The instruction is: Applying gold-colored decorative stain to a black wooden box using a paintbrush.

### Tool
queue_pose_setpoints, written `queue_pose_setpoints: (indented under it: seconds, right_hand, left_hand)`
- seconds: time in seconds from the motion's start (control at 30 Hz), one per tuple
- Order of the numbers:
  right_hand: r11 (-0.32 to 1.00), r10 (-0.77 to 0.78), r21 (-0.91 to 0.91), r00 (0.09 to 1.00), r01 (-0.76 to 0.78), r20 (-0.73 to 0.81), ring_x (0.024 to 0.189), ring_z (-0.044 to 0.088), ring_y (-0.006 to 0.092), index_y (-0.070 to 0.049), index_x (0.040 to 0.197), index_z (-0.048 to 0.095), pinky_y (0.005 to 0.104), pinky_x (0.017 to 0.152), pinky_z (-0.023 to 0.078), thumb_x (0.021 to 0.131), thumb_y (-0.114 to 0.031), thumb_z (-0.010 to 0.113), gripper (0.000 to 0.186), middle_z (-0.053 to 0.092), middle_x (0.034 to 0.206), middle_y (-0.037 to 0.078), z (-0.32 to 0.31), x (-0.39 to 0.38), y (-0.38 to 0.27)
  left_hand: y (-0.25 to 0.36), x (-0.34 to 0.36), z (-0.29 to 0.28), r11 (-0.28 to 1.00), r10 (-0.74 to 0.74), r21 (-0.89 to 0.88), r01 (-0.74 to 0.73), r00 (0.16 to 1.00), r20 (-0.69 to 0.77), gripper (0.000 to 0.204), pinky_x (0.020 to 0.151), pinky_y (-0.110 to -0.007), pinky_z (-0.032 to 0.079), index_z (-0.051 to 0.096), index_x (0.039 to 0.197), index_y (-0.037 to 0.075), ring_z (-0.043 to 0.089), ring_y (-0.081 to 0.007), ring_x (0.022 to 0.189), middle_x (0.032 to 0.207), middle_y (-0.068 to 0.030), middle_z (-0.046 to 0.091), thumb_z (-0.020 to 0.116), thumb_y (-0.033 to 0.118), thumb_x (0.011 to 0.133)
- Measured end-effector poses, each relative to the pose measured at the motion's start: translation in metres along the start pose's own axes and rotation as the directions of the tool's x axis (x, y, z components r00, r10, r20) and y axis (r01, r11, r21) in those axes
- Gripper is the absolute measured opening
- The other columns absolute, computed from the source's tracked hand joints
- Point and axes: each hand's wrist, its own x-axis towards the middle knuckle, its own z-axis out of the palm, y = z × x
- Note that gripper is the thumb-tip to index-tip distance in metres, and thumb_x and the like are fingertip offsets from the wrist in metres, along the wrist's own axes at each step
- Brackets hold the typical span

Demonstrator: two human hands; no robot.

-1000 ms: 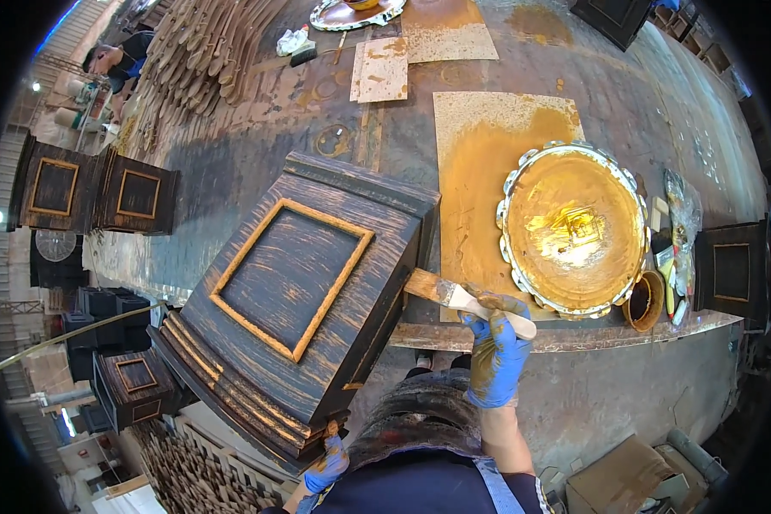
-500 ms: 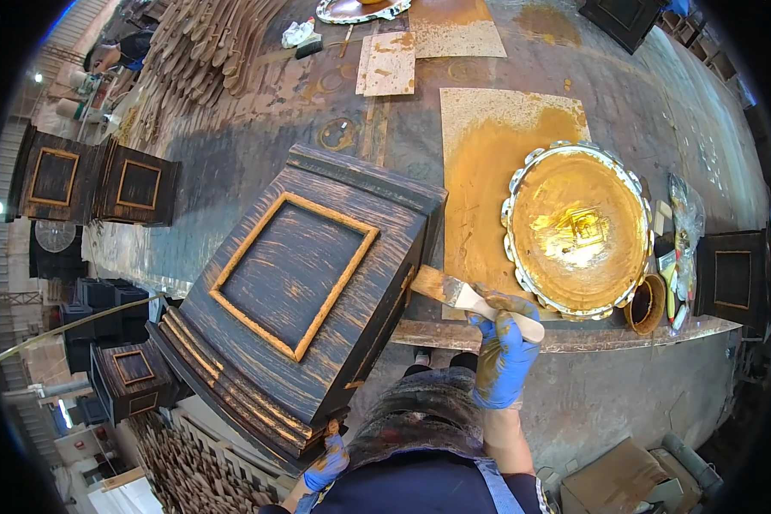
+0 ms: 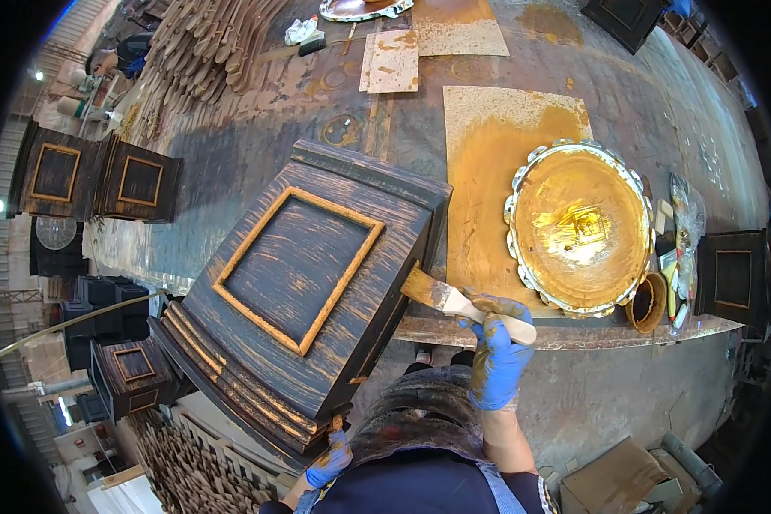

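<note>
A dark wooden pedestal with brown streaks and a raised golden square frame lies tilted on the table before me. My right hand, in a stained blue glove, is closed round the pale handle of a flat paintbrush. The brush's bristles touch the pedestal's right side face. Down at the pedestal's near stepped end is my left hand, also gloved in blue, its fingers wrapped on the lower corner. Part of those fingers is hidden behind the edge.
Right of the pedestal, a scalloped round tray with golden-brown liquid rests on a stained board. A brown cup and brushes stand beside it. More dark pedestals are at left. Wooden strips are piled at the far left.
The brush has moved slightly left, its bristles now against the pedestal's side. My right hand shifted a little with it. The left hand keeps its hold on the corner.
</note>
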Motion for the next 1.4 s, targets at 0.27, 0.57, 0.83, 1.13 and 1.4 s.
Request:
queue_pose_setpoints:
  seconds: [0.27,0.57,0.83,1.13,1.4]
  right_hand:
    - [0.999,0.001,-0.044,1.000,-0.001,0.009,0.084,0.058,0.0207,0.002,0.097,0.046,0.0290,0.065,0.051,0.079,-0.005,0.051,0.021,0.057,0.092,0.015,-0.001,-0.006,0.000]
    - [0.989,-0.068,-0.127,0.997,0.072,0.041,0.070,0.059,0.0162,0.002,0.095,0.048,0.0212,0.053,0.047,0.078,-0.009,0.054,0.022,0.058,0.090,0.014,0.000,-0.015,-0.007]
    - [0.988,-0.125,-0.089,0.991,0.129,0.056,0.070,0.059,0.0175,0.002,0.095,0.048,0.0225,0.054,0.048,0.077,-0.008,0.054,0.022,0.057,0.091,0.015,-0.001,-0.014,-0.002]
    - [0.991,-0.105,-0.070,0.992,0.110,0.072,0.071,0.059,0.0191,0.005,0.093,0.047,0.0240,0.059,0.047,0.076,-0.002,0.052,0.019,0.057,0.091,0.015,0.000,-0.025,-0.003]
    - [0.994,-0.096,-0.043,0.991,0.100,0.096,0.074,0.058,0.0191,0.005,0.094,0.046,0.0283,0.065,0.048,0.077,-0.001,0.051,0.018,0.057,0.090,0.015,-0.004,-0.032,-0.004]
  left_hand:
    - [0.000,-0.001,-0.002,1.000,-0.001,0.004,0.001,1.000,0.006,0.029,0.061,-0.034,0.051,0.056,0.099,0.003,0.059,-0.0212,0.073,0.089,-0.0144,0.059,0.053,0.026,0.081]
    - [0.001,-0.005,-0.003,1.000,-0.001,0.011,0.001,1.000,0.014,0.029,0.061,-0.033,0.051,0.056,0.099,0.003,0.059,-0.0211,0.073,0.089,-0.0143,0.059,0.053,0.025,0.081]
    - [0.001,-0.012,-0.005,1.000,-0.014,0.020,0.013,1.000,0.022,0.028,0.061,-0.033,0.051,0.056,0.098,0.002,0.059,-0.0210,0.073,0.089,-0.0143,0.059,0.053,0.024,0.081]
    - [-0.001,-0.014,-0.005,1.000,-0.006,0.013,0.006,1.000,0.019,0.027,0.061,-0.033,0.051,0.056,0.098,0.002,0.060,-0.0209,0.072,0.089,-0.0142,0.059,0.053,0.024,0.081]
    - [-0.002,-0.012,-0.004,1.000,0.011,0.009,-0.011,1.000,0.007,0.027,0.061,-0.033,0.051,0.056,0.098,0.002,0.060,-0.0208,0.072,0.089,-0.0142,0.059,0.053,0.023,0.081]
